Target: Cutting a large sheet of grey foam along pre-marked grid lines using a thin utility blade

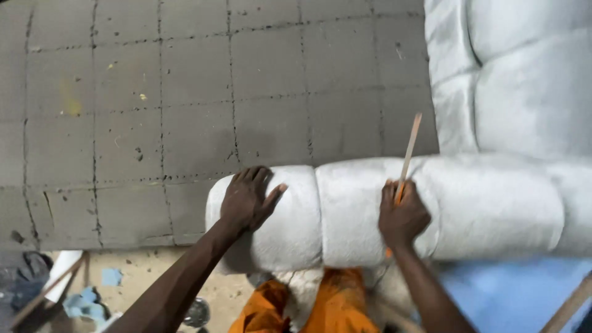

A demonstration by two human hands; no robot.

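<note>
Nearest the camera, orange cloth (pixel 327 305) covers the person's lap at bottom centre. To its left, on a sandy floor (pixel 154 277), lie blue scraps (pixel 83 303), a thin wooden strip (pixel 46 290) and a small round metal object (pixel 197 312); what that object is cannot be told. A blue sheet (pixel 512 293) lies at near right.

Just beyond, a white padded sofa arm (pixel 345 209) runs left to right across the middle. The left hand (pixel 246 198) rests flat on its rounded left end, fingers spread open and holding nothing. The right hand (pixel 402 214) is closed around a thin wooden stick (pixel 408 151), which rises from the fist and tilts slightly right, its lower end against the padding.

Farther right, the white sofa cushions (pixel 524 74) join the arm. Farthest, a grey tiled floor (pixel 185 92) fills the left. No containers are visible.
</note>
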